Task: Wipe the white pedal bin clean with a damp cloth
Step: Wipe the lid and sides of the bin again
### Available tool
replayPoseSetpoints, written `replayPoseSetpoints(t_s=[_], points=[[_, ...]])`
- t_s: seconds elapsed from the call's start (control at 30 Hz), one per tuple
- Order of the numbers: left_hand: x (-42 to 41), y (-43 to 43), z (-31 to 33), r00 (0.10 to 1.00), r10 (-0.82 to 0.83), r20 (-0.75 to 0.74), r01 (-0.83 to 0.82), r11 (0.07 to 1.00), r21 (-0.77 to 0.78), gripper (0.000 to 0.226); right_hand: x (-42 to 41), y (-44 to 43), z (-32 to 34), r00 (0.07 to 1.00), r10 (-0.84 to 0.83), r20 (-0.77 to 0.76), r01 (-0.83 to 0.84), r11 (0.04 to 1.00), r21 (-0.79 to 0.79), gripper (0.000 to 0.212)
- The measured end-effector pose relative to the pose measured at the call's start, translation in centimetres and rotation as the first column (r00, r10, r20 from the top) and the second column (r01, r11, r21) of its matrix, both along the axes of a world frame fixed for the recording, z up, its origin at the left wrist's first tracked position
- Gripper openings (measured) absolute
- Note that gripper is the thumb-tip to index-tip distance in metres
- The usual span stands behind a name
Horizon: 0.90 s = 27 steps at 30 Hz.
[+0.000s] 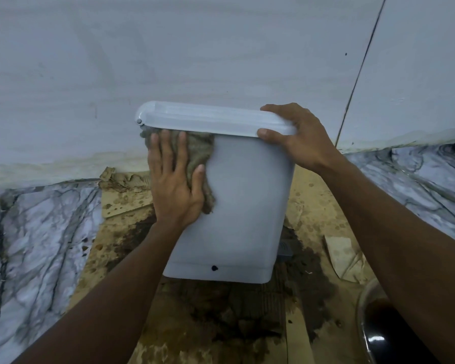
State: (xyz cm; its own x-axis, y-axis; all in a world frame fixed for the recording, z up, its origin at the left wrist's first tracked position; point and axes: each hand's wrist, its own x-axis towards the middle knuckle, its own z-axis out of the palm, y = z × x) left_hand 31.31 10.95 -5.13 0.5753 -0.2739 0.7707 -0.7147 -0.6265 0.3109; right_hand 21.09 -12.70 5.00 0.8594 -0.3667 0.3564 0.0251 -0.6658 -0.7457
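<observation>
With the bin (242, 206) standing at the back edge of the stained cardboard (121, 253), the right hand (297, 137) grips its lid (208, 119) while the left hand (174, 190), fingers straight, presses the cloth (200, 153) on its upper side, so next a downward stroke seems needed.

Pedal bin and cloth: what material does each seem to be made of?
The pedal bin is likely moulded plastic, smooth white and semi-matt, with rounded seamless corners. The cloth seems a coarse fabric, perhaps terry, grey-brown, with a fuzzy, crumpled surface.
</observation>
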Motion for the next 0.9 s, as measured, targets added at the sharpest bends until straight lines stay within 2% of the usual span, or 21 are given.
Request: replayPoseSetpoints(t_s=[0.07,0.17,0.27,0.5,0.63,0.73,0.83,0.9], points=[[-0.2,-0.2,0.2,0.990,0.013,-0.140,-0.036,0.986,-0.160,0.065,-0.1,0.0,0.0,1.000,0.000,0.002,0.000,1.000,0.003,0.046],[-0.7,-0.2,0.1,0.970,0.005,-0.243,-0.066,0.968,-0.244,0.067,-0.2,-0.1,-0.1,1.000,-0.005,0.006,0.005,1.000,0.003,0.046],[-1.4,0.1,-0.6,0.911,0.005,-0.412,-0.166,0.919,-0.357,0.069,-0.1,-0.1,-0.2,1.000,-0.015,0.007,0.015,1.000,0.004,0.046],[-0.2,-2.8,3.1,0.919,0.028,-0.394,-0.163,0.936,-0.313,0.071,-0.3,-1.0,-0.6,0.998,-0.058,0.025,0.057,0.998,0.015,0.045],[-0.3,-2.4,0.8,0.962,0.048,-0.267,-0.105,0.973,-0.204,0.071,-0.9,-1.1,-0.8,0.999,-0.051,0.018,0.052,0.999,-0.013,0.043],[-1.9,-0.8,-3.5,0.961,0.134,-0.243,-0.166,0.979,-0.116,0.073,-0.4,-0.5,-0.6,0.999,-0.037,0.028,0.037,0.999,-0.013,0.046],[-4.5,0.5,-7.5,0.963,0.199,-0.184,-0.173,0.974,0.149,0.077,-0.1,-0.2,-0.5,0.998,-0.046,0.033,0.046,0.999,-0.001,0.047],[-5.4,0.6,-9.1,0.986,0.142,-0.092,-0.110,0.950,0.291,0.078,-0.2,-0.3,-0.5,0.998,-0.052,0.028,0.052,0.999,0.002,0.046]])
